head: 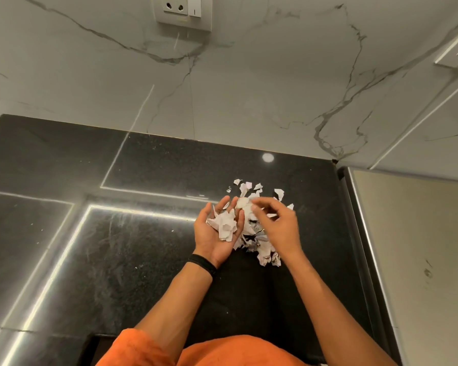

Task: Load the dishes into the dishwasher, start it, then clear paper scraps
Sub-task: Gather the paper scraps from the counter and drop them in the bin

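Nearest, at 6 o'clock, an orange fabric garment (222, 352) fills the bottom edge, and two bare forearms reach from it over the glossy black speckled stone tabletop (117, 260). A black wristband (202, 264) circles the left wrist. The left hand (217, 233) lies palm up with relaxed fingers, its grip released, cradling a small heap of torn white paper scraps (225, 225). At its 3 o'clock the larger pile of white paper scraps (265, 252) rests on the tabletop, touching the side of that palm. The right hand (278, 220) hovers over the pile with fingers bent and blurred; I cannot tell whether its grip holds a piece. A few loose white shreds (249, 186) lie at the pile's 12 o'clock. At 3 o'clock a beige metal-edged panel (421, 247) adjoins the tabletop. Beyond, a grey-veined white marble wall (222, 88) carries a grey wall socket (184, 11) at 12 o'clock.
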